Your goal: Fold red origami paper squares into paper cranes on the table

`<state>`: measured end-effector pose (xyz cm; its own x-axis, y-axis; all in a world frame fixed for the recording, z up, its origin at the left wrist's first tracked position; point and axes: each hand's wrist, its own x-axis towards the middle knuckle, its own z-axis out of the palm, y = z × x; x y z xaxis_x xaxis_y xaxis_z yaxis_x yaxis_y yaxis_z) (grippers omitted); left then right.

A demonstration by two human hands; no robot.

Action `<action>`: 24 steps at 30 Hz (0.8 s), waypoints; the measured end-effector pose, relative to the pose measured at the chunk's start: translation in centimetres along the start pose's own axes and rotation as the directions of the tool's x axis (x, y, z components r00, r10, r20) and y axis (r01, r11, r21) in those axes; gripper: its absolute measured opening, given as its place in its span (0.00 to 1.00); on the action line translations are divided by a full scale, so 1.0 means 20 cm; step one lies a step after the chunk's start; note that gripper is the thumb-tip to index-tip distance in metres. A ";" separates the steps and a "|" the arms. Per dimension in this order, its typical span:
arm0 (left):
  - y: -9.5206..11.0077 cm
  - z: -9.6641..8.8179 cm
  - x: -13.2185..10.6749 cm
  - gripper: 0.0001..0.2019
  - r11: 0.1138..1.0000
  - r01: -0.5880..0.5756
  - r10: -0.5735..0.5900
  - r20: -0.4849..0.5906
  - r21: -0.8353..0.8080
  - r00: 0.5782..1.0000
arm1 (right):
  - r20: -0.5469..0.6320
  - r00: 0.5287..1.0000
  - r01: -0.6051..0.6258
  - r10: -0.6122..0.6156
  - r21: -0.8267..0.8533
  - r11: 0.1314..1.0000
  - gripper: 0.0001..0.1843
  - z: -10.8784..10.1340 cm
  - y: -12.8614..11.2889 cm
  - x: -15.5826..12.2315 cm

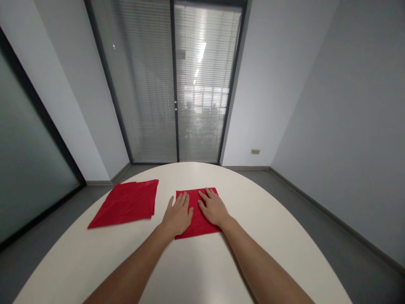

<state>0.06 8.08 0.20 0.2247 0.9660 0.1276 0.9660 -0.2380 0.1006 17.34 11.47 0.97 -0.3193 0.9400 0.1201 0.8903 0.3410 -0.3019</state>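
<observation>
A small red cloth (198, 221), roughly square and with straight edges, lies flat on the table in front of me. My left hand (178, 216) rests palm down on its left side, fingers stretched out and the thumb pointing right. On its right part lies my right hand (214, 207), also palm down with the fingers spread. Both hands press on the cloth from above and hold nothing. A larger red cloth (129, 202) lies to the left, apart from my hands, slightly creased and with uneven layered edges at its right side.
The round white table (262, 236) curves away on both sides, its far edge close to the glass door (152, 93) with blinds. Grey walls (354, 105) stand to the right, and a frosted glass panel (28, 147) is at the left.
</observation>
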 end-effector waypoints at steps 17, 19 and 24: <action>-0.05 0.00 0.00 0.27 0.994 -0.081 0.091 -0.155 0.069 0.984 | 0.026 1.000 0.016 -0.016 -0.005 1.000 0.33 0.03 -0.06 -0.04; -0.05 0.01 0.00 0.25 0.981 -0.188 0.191 -0.123 0.036 0.974 | 0.027 1.000 0.015 -0.014 -0.015 1.000 0.33 0.03 -0.07 -0.04; -0.05 0.03 -0.02 0.25 0.978 -0.206 0.202 -0.095 -0.026 0.975 | 0.067 0.997 0.029 -0.027 -0.025 0.999 0.34 0.01 -0.07 -0.05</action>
<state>-0.97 8.01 -0.48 0.4025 0.8837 0.2388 0.8955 -0.4342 0.0975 16.36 10.14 1.12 -0.3646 0.9289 0.0644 0.8884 0.3678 -0.2748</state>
